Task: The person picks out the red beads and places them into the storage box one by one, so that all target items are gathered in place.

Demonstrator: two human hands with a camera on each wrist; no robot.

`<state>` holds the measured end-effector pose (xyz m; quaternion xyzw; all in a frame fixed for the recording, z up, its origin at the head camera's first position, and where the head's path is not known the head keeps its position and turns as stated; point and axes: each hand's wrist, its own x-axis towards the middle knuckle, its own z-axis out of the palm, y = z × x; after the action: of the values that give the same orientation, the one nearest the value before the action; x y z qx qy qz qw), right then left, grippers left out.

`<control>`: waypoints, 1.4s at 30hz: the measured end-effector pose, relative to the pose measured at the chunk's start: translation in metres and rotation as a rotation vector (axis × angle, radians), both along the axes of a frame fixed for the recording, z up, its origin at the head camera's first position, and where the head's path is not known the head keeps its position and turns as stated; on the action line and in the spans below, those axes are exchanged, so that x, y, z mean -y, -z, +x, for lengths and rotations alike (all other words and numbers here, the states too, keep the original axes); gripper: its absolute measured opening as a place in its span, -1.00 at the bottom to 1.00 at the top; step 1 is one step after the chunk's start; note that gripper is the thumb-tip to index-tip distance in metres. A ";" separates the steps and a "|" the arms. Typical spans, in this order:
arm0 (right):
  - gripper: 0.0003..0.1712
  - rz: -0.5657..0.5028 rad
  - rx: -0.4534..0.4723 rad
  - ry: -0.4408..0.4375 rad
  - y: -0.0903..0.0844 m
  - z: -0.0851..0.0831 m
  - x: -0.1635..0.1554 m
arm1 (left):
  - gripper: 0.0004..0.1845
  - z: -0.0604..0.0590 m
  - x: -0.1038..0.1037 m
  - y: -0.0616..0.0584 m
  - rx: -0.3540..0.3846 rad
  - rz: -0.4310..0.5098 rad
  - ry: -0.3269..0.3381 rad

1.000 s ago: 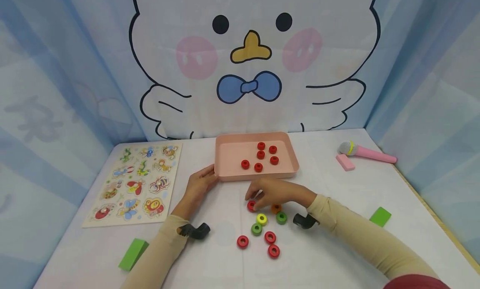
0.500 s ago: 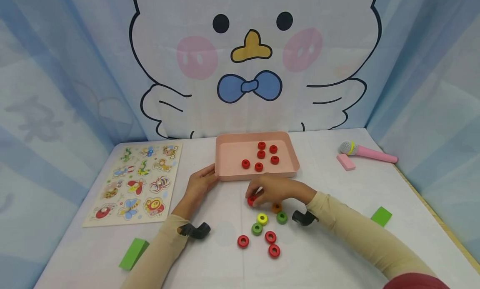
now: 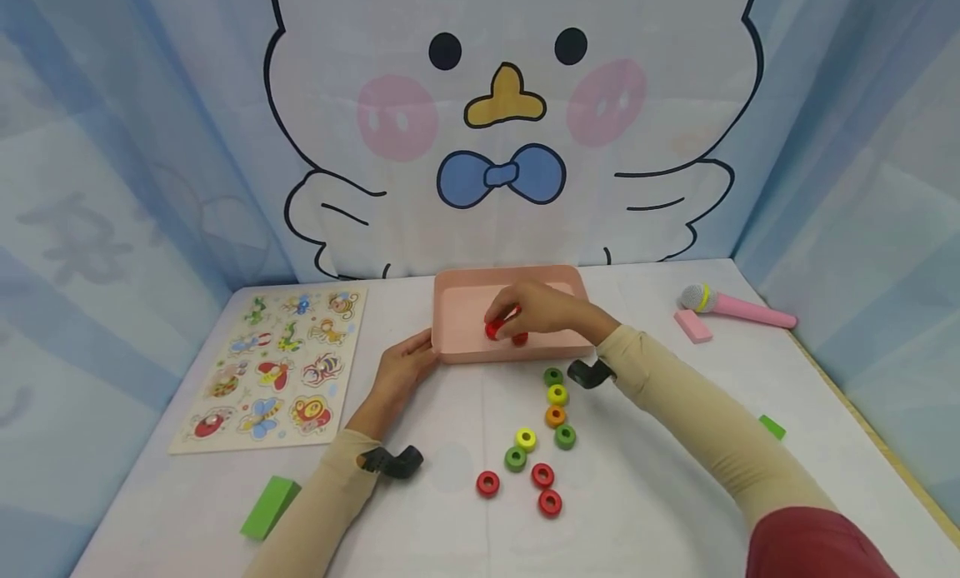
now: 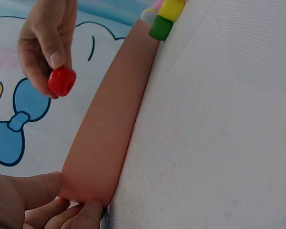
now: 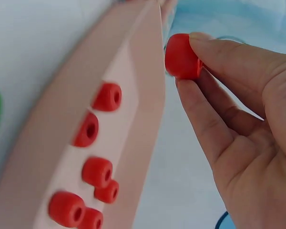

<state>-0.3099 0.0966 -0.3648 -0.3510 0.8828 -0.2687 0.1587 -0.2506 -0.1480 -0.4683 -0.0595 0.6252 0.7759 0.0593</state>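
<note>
My right hand (image 3: 543, 311) pinches a red ring (image 3: 493, 329) over the pink tray (image 3: 457, 355) at frame centre; my left hand (image 3: 401, 370) grips its corner. Six red rings (image 5: 88, 177) lie inside; three red ones (image 3: 542, 476) remain below, I judge.
</note>
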 end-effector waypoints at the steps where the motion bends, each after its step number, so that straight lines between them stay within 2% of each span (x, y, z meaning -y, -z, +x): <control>1: -0.65 0.001 0.006 0.011 -0.001 -0.006 0.001 | -0.48 0.000 0.000 0.000 0.002 -0.003 -0.002; 7: -0.61 0.007 0.111 0.101 0.003 -0.032 0.007 | -0.48 -0.001 0.000 0.001 0.006 -0.004 -0.008; 10: -0.60 0.016 0.132 0.138 0.004 -0.041 0.009 | -0.48 -0.001 0.000 0.000 0.003 -0.006 -0.007; 21: -0.69 0.135 0.197 0.279 0.020 -0.058 0.011 | -0.49 -0.002 -0.002 0.002 0.003 -0.014 -0.002; 28: -0.68 0.131 0.191 0.295 0.032 -0.068 0.011 | -0.48 -0.001 -0.003 0.002 0.004 -0.011 -0.001; 37: -0.72 0.109 0.161 0.273 0.039 -0.071 0.011 | -0.47 -0.003 -0.001 0.001 0.011 -0.022 -0.012; 42: -0.62 0.095 0.168 0.281 0.036 -0.069 0.009 | -0.47 -0.003 0.001 0.002 0.017 -0.023 -0.008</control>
<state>-0.3789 0.0877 -0.4008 -0.1925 0.9186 -0.2745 0.2092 -0.2535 -0.1492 -0.4701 -0.0690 0.6333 0.7684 0.0608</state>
